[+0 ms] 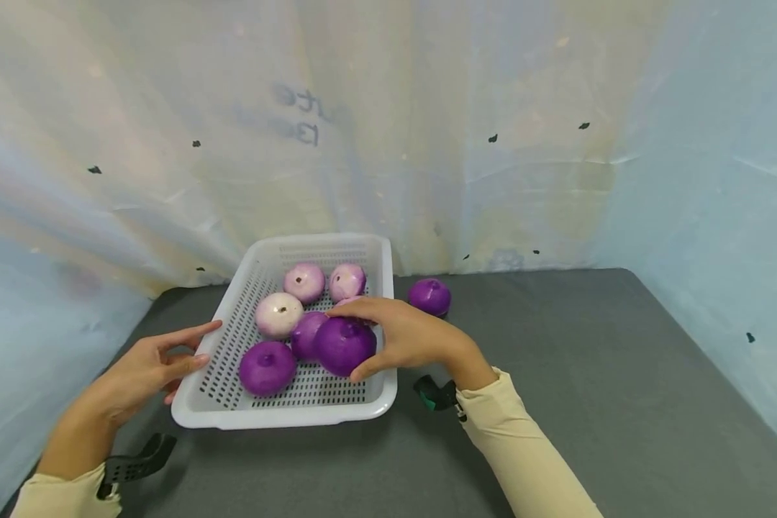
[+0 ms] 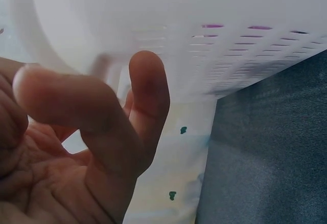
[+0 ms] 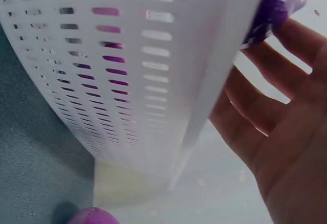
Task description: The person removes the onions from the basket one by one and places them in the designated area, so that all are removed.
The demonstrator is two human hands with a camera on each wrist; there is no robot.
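Note:
A white perforated plastic basket (image 1: 285,419) holds several onions, some deep purple like the front-left onion (image 1: 267,368), others pale pink-white like this onion (image 1: 279,315). My right hand (image 1: 414,334) grips a glossy purple onion (image 1: 344,347) above the basket's right side, thumb in front and fingers behind. In the right wrist view that onion (image 3: 273,9) shows partly beyond the rim, at the fingertips. Beside the basket's left rim is my left hand (image 1: 145,370), fingers loosely bent and fingertips at the rim. The left wrist view shows its fingers (image 2: 148,86) close to the side wall.
Another purple onion (image 1: 429,296) sits on the dark grey table (image 1: 589,374), right of the basket. A pale sheet (image 1: 427,144) hangs behind the table, and bluish sheets stand at both sides. Each wrist wears a black strap (image 1: 139,460).

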